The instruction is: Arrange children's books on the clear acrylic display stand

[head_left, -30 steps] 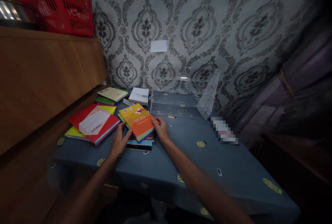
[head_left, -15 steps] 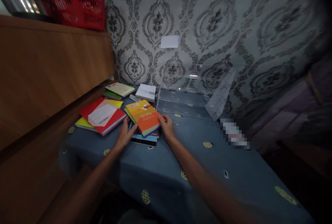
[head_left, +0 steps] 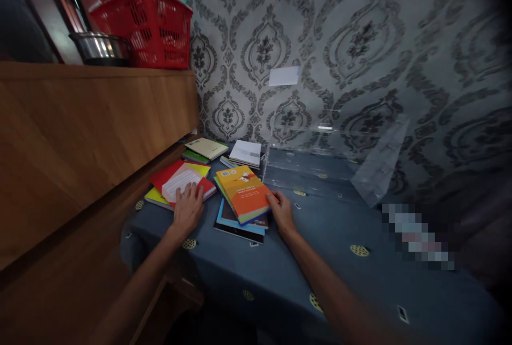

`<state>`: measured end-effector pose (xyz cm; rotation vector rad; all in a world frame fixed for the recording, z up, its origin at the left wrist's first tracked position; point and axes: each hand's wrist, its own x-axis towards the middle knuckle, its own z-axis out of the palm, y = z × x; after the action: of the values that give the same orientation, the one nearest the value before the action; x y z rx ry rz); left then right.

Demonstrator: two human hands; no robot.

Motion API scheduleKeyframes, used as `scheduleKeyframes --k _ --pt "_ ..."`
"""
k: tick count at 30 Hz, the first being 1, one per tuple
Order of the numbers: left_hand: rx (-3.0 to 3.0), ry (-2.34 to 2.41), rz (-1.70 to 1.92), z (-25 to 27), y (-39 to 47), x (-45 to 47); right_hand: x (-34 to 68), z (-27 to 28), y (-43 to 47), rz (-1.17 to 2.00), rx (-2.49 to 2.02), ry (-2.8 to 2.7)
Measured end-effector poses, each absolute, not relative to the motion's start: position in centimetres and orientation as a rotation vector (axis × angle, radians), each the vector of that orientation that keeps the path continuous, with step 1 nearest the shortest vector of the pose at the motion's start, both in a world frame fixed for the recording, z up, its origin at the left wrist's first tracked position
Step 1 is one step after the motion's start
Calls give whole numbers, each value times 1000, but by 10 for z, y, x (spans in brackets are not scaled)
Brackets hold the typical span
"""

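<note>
The left hand [head_left: 188,209], previously beside the orange book [head_left: 248,195], is now reaching over the red book [head_left: 168,173], its fingers spread, not clamping. The right hand [head_left: 282,213] is staying at the orange book's right edge; its fingertips are partly hiding, so a clamp cannot be confirmed. The orange book is lying on a pile [head_left: 230,218]. The clear rack [head_left: 378,169] is blending into the wallpaper [head_left: 264,49]; pixelation is obscuring one item [head_left: 418,235].

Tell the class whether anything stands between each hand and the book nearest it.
Nothing visible does. The right hand touches the right edge of the orange book. The left hand is over the red book, with nothing seen between; firm contact is hard to tell.
</note>
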<state>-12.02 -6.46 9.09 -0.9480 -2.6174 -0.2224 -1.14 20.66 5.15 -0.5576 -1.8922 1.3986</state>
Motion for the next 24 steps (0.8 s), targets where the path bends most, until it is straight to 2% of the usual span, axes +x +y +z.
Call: scheduleKeyframes --k 4,20,24 --pt "-786 -2710 -129 87 -64 -129 -10 55 206 1408 -555 -1910" --pt "-759 -2699 3 78 -49 -142 -8 61 206 1512 -569 -1916" --pt "-775 -2690 133 80 -51 -138 -8 61 205 1522 -564 -1918"
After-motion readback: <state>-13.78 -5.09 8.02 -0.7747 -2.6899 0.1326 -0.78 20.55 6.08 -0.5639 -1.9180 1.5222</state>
